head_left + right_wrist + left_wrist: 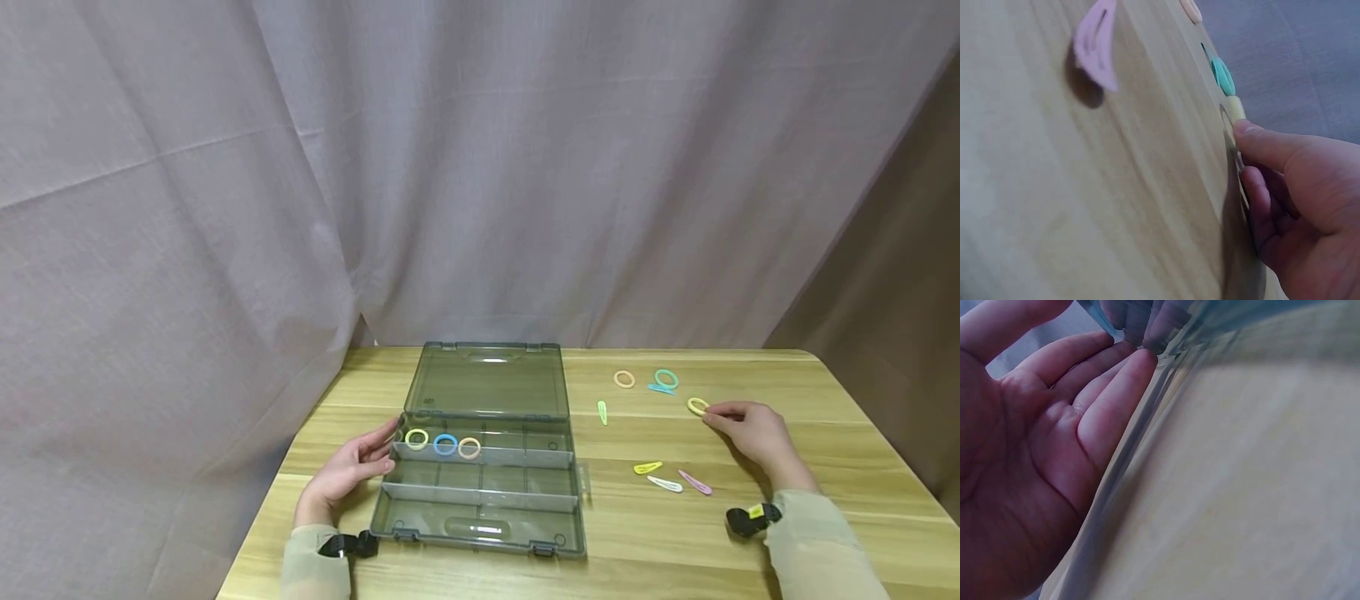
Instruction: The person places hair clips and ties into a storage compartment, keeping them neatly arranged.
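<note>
My right hand (757, 432) pinches a pale yellow hair tie (697, 407) between thumb and fingers at the right of the table. The right wrist view shows that hair tie (1235, 107) tilted up, close to the wood. My left hand (347, 473) rests against the left side of a smoky clear organizer box (480, 546), fingers (1116, 403) nearly straight along its wall. The box lies with its lid (491, 383) folded back. In its rear compartment, a yellow-green hair tie (417, 439), a blue hair tie (446, 445) and a peach hair tie (469, 448) sit in a row.
Beyond the box's right side lie a peach hair tie (624, 380), a green hair tie (667, 379) touching a blue snap clip (661, 389), and a light green clip (602, 412). Nearer are yellow (648, 468), white (665, 484) and pink clips (695, 482). Grey curtain (480, 167) hangs behind.
</note>
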The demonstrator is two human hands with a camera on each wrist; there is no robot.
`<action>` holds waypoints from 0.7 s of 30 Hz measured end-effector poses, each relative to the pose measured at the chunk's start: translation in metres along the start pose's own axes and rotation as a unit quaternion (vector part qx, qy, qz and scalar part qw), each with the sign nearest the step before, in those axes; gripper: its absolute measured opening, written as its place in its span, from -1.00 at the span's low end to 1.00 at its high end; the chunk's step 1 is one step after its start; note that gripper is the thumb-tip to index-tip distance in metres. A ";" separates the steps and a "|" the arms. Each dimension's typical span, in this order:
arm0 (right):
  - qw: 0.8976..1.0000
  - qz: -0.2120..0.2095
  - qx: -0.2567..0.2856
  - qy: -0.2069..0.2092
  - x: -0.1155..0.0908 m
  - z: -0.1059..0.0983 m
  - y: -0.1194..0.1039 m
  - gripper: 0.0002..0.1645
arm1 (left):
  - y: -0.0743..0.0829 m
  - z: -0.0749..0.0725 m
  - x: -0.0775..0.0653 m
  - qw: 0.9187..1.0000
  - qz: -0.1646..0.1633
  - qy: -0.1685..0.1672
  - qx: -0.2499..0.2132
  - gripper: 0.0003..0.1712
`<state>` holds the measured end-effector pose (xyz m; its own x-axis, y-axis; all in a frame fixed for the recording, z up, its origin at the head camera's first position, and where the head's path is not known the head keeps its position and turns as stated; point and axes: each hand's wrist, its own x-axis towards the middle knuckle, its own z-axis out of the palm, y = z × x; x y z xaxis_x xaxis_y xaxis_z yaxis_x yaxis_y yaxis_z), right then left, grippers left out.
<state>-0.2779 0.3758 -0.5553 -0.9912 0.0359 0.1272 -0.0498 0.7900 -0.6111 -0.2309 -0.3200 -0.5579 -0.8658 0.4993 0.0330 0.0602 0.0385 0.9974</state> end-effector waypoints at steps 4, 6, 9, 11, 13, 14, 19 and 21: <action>1.000 0.006 0.015 0.016 -0.003 0.003 -0.001 -0.53 | 0.000 -0.001 -0.001 1.000 -0.001 0.002 0.001 -0.09; 0.999 0.006 0.021 0.024 -0.004 0.004 -0.002 -0.54 | 0.000 0.000 -0.001 1.000 -0.001 0.001 -0.001 -0.09; 0.999 0.000 0.022 0.035 -0.005 0.003 -0.006 -0.54 | -0.001 0.000 -0.001 1.000 0.002 0.000 -0.003 -0.09; 0.999 -0.004 0.024 0.040 -0.007 0.003 -0.011 -0.54 | -0.001 0.001 -0.001 1.000 0.004 -0.003 -0.006 -0.09; 0.999 -0.007 0.030 0.045 -0.009 0.003 -0.017 -0.55 | 0.000 0.001 0.000 1.000 0.005 -0.004 -0.007 -0.10; 0.998 -0.009 0.033 0.048 -0.011 0.004 -0.021 -0.56 | 0.000 0.001 0.000 1.000 0.005 -0.005 -0.007 -0.10; 0.995 -0.028 0.070 0.068 -0.017 0.006 -0.052 -0.64 | 0.000 0.000 0.001 1.000 0.006 -0.006 -0.004 -0.10; 0.993 -0.040 0.086 0.075 -0.020 0.006 -0.066 -0.66 | 0.000 0.000 0.000 1.000 0.007 -0.006 -0.002 -0.10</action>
<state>-0.2558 0.3190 -0.5222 -0.9543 0.0787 0.2882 -0.1607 0.6779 -0.7174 -0.2313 -0.3200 -0.5578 -0.8591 0.5097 0.0461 0.0702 0.0282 0.9971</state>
